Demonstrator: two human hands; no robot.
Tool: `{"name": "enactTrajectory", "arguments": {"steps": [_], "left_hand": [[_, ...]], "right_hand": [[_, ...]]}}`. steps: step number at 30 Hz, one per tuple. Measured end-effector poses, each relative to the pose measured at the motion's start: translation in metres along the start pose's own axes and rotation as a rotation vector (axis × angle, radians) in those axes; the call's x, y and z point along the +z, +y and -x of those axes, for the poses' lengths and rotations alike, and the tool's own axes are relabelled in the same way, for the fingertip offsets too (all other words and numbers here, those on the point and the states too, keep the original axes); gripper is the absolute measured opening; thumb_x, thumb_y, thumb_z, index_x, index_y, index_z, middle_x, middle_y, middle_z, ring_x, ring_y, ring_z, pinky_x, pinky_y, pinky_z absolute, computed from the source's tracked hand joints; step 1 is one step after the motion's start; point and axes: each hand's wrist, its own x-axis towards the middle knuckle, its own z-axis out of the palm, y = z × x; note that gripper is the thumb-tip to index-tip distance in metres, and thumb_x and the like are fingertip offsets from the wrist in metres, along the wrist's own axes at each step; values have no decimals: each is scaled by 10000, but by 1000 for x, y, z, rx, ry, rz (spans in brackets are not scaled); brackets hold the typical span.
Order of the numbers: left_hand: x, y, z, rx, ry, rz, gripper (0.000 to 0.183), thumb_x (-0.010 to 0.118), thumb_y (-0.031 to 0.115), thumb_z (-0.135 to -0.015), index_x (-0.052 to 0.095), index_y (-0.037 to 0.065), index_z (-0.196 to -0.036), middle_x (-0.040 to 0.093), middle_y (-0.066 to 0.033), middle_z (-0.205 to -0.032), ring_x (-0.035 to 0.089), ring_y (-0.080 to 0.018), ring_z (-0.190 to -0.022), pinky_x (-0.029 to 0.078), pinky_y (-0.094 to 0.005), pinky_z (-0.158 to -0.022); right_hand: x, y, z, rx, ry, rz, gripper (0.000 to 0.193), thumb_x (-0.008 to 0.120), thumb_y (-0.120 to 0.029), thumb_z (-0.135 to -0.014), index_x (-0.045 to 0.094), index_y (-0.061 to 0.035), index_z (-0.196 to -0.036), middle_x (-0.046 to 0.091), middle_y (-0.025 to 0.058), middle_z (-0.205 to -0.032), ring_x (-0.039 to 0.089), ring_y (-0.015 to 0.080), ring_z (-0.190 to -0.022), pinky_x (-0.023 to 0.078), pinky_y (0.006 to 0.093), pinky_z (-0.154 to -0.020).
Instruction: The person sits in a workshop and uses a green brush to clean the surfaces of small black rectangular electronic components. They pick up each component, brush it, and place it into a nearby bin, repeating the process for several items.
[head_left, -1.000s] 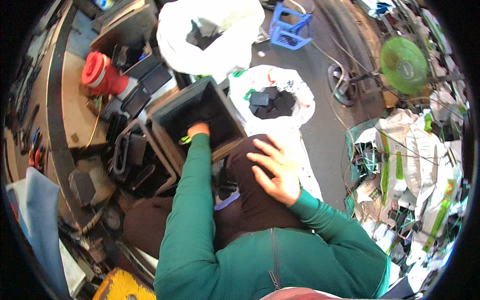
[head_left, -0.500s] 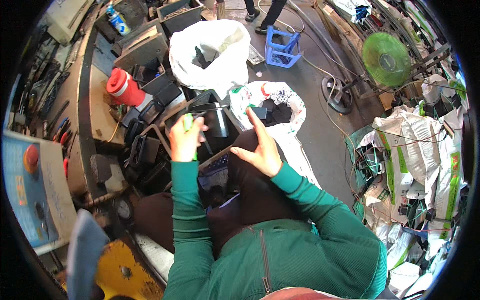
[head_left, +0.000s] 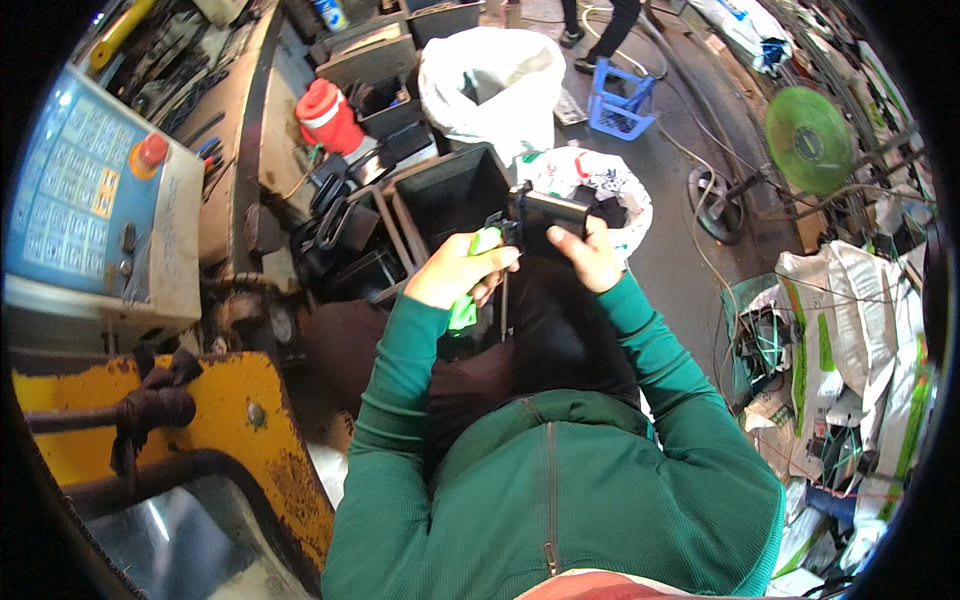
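Note:
My left hand [head_left: 463, 272] is closed around a bright green-handled tool [head_left: 464, 309], whose working end I cannot make out. Small dark pieces show at its fingertips. My right hand [head_left: 592, 258] grips a shiny black plastic part [head_left: 556, 208] from its right end, with the thumb on the near side. The part's left end comes close to the left fingertips; whether they touch is unclear. Beyond the hands stands a dark open bin [head_left: 455, 190]. A white bag [head_left: 640, 218] holding dark pieces sits just past my right hand.
A large white sack [head_left: 490, 90] stands beyond the bin, near a red jug [head_left: 328, 115]. A blue plastic stool [head_left: 620, 100] and a green fan [head_left: 808, 140] are farther right. Stuffed sacks [head_left: 850, 330] line the right side. A control panel [head_left: 85, 200] stands left; another person's legs [head_left: 608, 32] show at the top.
My right hand was open with fingers apart and now grips the black part. Both hands have come closer together. The view has turned, showing more of the control panel and yellow machine.

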Motion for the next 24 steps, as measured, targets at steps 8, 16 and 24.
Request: {"name": "enactTrajectory", "arguments": {"steps": [8,16,24], "left_hand": [[30,1,3,272,403,-255,339,697,117,-807,547,43,-1101,606,-31,-725,589,-90,-624,502,-267,-533],[28,-9,3,458,518,-710,254,679,80,-810,603,23,-1045,641,-75,-799,612,-117,-661,502,-270,-618],[-58,12,-43,175,141,-232,139,635,101,-857,613,8,-958,669,-67,-807,607,-99,-632,452,-217,-519]], "right_hand": [[7,24,-6,-176,441,401,359,682,-60,-835,607,3,-1180,672,92,-1050,618,126,-928,489,282,-827],[2,31,-9,-118,483,193,356,673,-96,-858,600,3,-1192,667,70,-1061,597,121,-964,475,267,-852],[-31,45,-11,92,381,-123,317,656,-174,-866,623,-7,-1134,662,64,-1020,619,149,-894,492,299,-817]]}}
